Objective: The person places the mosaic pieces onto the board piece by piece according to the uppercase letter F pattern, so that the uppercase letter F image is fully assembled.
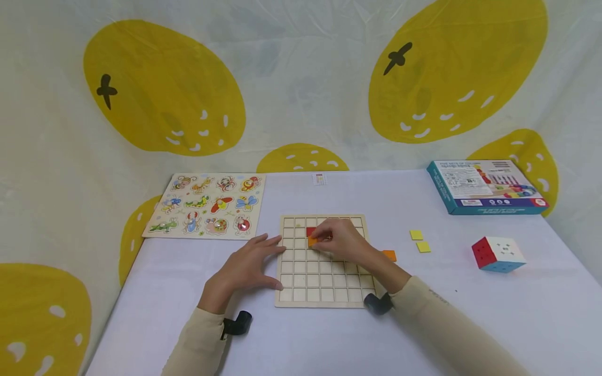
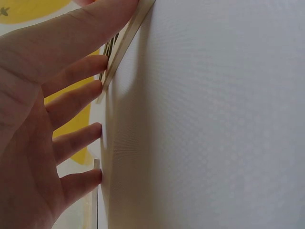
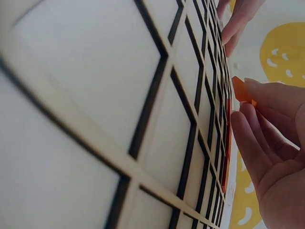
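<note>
A wooden grid board [image 1: 299,294] lies on the table, its square cells framed by thin ridges. My right hand [image 1: 342,240] pinches an orange square tile [image 3: 243,90] between thumb and fingertips, above the board's upper cells. Just behind that tile a red tile [image 1: 310,231] sits in a cell; part of the red row is hidden by the hand in the head view, and more red shows along the board in the right wrist view. My left hand [image 1: 246,265] is spread at the board's left edge, fingertips and thumb touching the rim, holding nothing.
To the right of the board lie an orange tile [image 1: 389,255] and two yellow tiles [image 1: 420,241]. Farther right are a puzzle cube [image 1: 499,254] and a boxed game [image 1: 486,187]. An insect puzzle board [image 1: 207,206] stands back left, and a small printed card [image 1: 319,179] lies at the back.
</note>
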Action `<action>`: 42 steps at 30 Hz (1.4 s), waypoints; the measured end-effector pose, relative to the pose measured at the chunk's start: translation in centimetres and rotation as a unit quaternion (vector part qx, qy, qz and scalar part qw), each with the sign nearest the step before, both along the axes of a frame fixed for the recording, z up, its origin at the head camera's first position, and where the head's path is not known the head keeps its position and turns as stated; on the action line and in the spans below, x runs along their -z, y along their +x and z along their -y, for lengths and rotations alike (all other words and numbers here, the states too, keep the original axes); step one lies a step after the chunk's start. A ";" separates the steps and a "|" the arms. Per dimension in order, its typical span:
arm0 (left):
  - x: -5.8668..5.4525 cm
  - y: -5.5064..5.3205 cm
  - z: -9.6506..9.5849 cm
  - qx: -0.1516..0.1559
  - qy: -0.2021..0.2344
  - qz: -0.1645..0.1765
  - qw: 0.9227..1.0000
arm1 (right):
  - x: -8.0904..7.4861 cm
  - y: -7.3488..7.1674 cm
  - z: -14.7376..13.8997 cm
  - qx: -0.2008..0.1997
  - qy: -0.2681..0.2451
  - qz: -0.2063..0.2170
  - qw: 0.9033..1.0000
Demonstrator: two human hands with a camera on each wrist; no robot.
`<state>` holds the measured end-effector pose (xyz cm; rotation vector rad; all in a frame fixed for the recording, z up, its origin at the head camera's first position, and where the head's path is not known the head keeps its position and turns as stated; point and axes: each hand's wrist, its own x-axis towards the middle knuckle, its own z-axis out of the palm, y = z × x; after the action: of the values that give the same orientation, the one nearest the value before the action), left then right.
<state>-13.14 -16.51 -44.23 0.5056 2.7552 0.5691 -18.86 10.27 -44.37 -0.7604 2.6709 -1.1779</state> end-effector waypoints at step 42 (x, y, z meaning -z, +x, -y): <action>0.4 -0.2 0.1 0.006 0.000 -0.010 1.000 | 0.2 0.0 1.1 0.025 0.066 -0.002 0.997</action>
<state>-13.36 -16.62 -44.58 0.5298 2.7694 0.5630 -18.82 9.16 -44.61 -0.6787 2.7542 -0.9987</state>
